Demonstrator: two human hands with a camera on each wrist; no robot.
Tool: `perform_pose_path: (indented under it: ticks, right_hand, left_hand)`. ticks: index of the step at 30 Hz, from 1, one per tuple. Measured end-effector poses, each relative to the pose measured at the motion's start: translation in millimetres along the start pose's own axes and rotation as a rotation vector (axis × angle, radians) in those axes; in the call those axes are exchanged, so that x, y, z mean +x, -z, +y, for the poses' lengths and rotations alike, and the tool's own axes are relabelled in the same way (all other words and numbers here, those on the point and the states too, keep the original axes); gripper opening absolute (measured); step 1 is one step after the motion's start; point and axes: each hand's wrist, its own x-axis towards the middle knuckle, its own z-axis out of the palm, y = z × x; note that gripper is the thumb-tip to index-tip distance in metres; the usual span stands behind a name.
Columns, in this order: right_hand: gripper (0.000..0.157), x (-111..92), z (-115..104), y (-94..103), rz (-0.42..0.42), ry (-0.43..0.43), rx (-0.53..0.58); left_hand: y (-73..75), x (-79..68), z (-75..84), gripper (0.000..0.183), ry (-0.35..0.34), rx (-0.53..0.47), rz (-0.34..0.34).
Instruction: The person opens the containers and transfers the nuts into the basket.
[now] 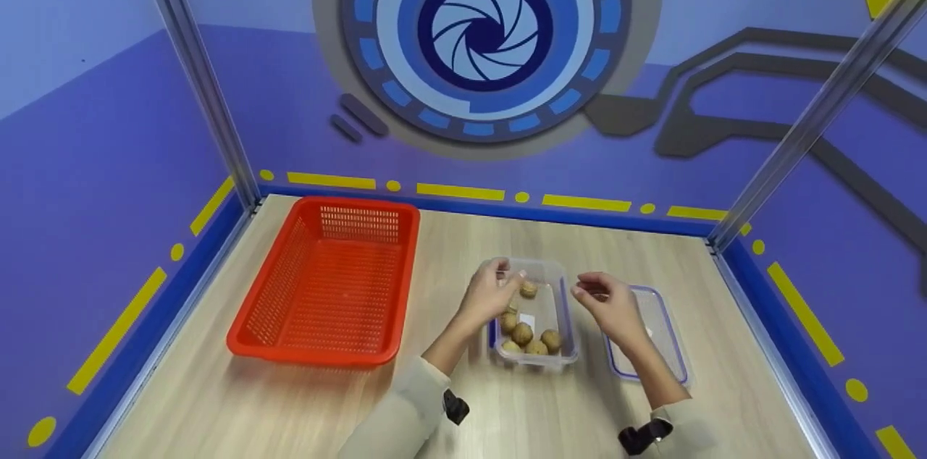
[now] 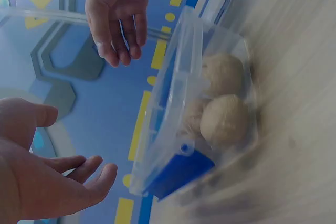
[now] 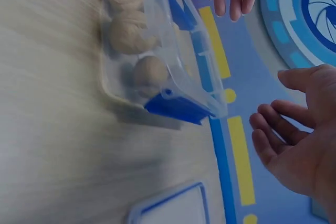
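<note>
A clear plastic food box [image 1: 567, 329] with blue side clips stands on the table, its top uncovered. Several walnuts [image 1: 522, 333] lie inside, most of them gathered at the near end, and one walnut [image 1: 529, 289] sits farther back. My left hand [image 1: 489, 294] hovers over the box's left rim, and in the left wrist view the fingers of that hand [image 2: 58, 166] are spread with nothing between them. Just off the right side of the box is my right hand [image 1: 610, 305]. Its fingers [image 3: 273, 124] are loosely bent and hold nothing in the right wrist view.
A red perforated plastic basket [image 1: 409, 285] stands at the left of the table, with bare mesh inside. Flat on the table to the right lies the clear lid [image 1: 663, 343] with a blue seal, partly under my right forearm. Printed walls enclose the table's back and sides.
</note>
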Motion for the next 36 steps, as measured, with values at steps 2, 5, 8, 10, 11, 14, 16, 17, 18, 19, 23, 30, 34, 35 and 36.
perform_pose_path:
  ticks: [2, 5, 8, 10, 11, 14, 16, 17, 18, 19, 23, 30, 34, 35, 36]
  right_hand:
    - [0.028, 4, -1, -12.0, 0.0, 0.026, 0.0]
    - [0.032, 10, -1, -28.6, -0.013, 0.055, -0.016]
    - [0.034, 18, 1, -42.8, -0.036, 0.08, -0.051]
    - [0.035, 23, 2, -50.6, -0.051, 0.099, -0.082]
    - [0.035, 26, 3, -53.9, -0.058, 0.108, -0.096]
    - [0.036, 33, 6, -62.2, -0.078, 0.121, -0.142]
    - [0.037, 37, 8, -67.2, -0.091, 0.128, -0.167]
    - [0.038, 39, 9, -69.5, -0.096, 0.131, -0.182]
    - [0.038, 41, 10, -71.8, -0.101, 0.134, -0.196]
    - [0.038, 42, 11, -74.2, -0.106, 0.142, -0.21]
    - [0.035, 46, 14, -81.5, -0.129, 0.17, -0.28]
    - [0.03, 49, 16, -85.7, -0.161, 0.175, -0.371]
    - [0.029, 51, 18, -87.9, -0.175, 0.164, -0.394]
    - [0.03, 51, 19, -88.6, -0.175, 0.166, -0.4]
    - [0.031, 51, 20, -89.1, -0.174, 0.172, -0.408]
  left_hand:
    - [3.1, 2.8, -6.1, 0.057, 0.041, 0.001, 0.036]
    - [5.6, 6.7, -14.9, 0.06, 0.098, -0.007, 0.068]
    - [6.7, 10.9, -24.1, 0.061, 0.146, -0.013, 0.081]
    - [6.9, 13.3, -29.9, 0.062, 0.182, -0.011, 0.081]
    - [6.7, 14.2, -32.8, 0.063, 0.199, -0.011, 0.079]
    - [5.4, 15.9, -39.9, 0.064, 0.239, -0.032, 0.071]
    - [3.5, 16.7, -43.4, 0.065, 0.255, -0.054, 0.063]
    - [2.4, 16.9, -44.8, 0.066, 0.26, -0.066, 0.059]
    - [1.1, 17.1, -45.9, 0.066, 0.266, -0.075, 0.052]
    - [-0.4, 17.2, -46.7, 0.066, 0.269, -0.08, 0.048]
    - [-6.0, 18.2, -48.3, 0.061, 0.264, -0.062, 0.045]
    - [-9.2, 22.6, -51.8, 0.051, 0.218, 0.029, 0.04]
    - [-6.7, 26.1, -57.9, 0.05, 0.192, 0.05, 0.005]
    - [-6.1, 26.9, -59.9, 0.051, 0.188, 0.04, -0.002]
    - [-5.6, 27.2, -62.1, 0.051, 0.185, 0.021, -0.01]
